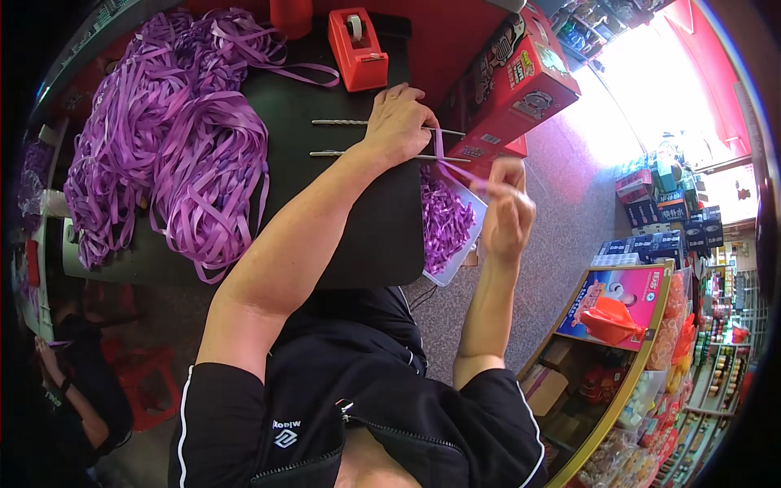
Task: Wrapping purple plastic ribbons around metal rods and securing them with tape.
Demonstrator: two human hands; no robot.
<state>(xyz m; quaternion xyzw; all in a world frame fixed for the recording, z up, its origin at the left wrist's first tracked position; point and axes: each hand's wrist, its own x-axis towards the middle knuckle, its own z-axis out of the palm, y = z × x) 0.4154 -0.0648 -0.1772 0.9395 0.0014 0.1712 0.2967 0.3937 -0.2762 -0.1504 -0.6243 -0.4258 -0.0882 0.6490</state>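
Two thin metal rods (333, 154) lie side by side on the black table (358, 236), their ends sticking out past its right edge. My left hand (400, 126) rests over them, fingers curled, its fingertips against a purple ribbon (440, 145) at the upper rod. What lies under the palm is hidden. The ribbon passes around the rods and runs to my right hand (508, 213), which is closed on it beyond the table edge, slightly blurred. Below the rods a white plastic tub (480, 213) holds many short purple ribbon pieces (444, 224).
A big tangled heap of purple ribbon (179, 138) covers the table's left side. A red tape dispenser (358, 61) stands at the back, red boxes (521, 89) at the right. A display case (618, 366) stands lower right. Another person's arm (85, 411) shows lower left, near a red stool (146, 382).
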